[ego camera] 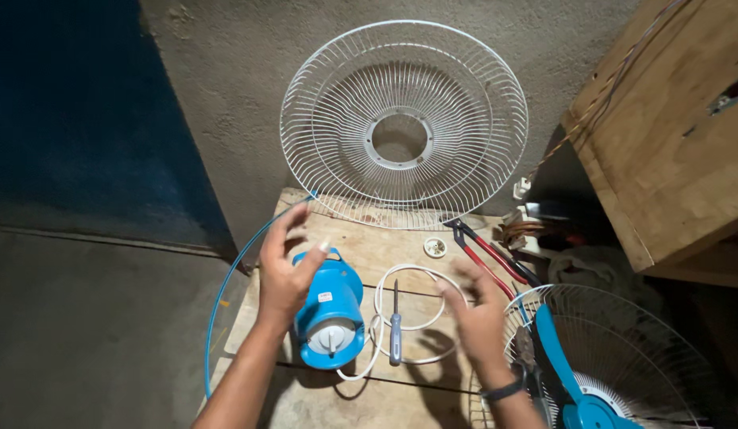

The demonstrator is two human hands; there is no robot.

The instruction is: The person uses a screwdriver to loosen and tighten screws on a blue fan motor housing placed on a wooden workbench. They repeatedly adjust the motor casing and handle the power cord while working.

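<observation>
My left hand [285, 266] hovers with fingers spread just left of a blue fan motor housing [331, 311] that stands on a wooden board [400, 246]; it touches or nearly touches the housing's side. My right hand [476, 314], blurred and with open fingers, is over the board to the right of a coiled white cord [412, 295]. A screwdriver [395, 326] with a grey-blue handle lies between the two hands. Neither hand holds anything.
A white wire fan guard [404, 123] leans on the grey wall behind the board. Red-handled pliers [486, 250] and a small white cap [435, 247] lie at the back. A second guard with a blue fan blade [555, 357] sits lower right. A wooden box [671, 135] stands right. A blue rim ring [226, 294] curves along the left.
</observation>
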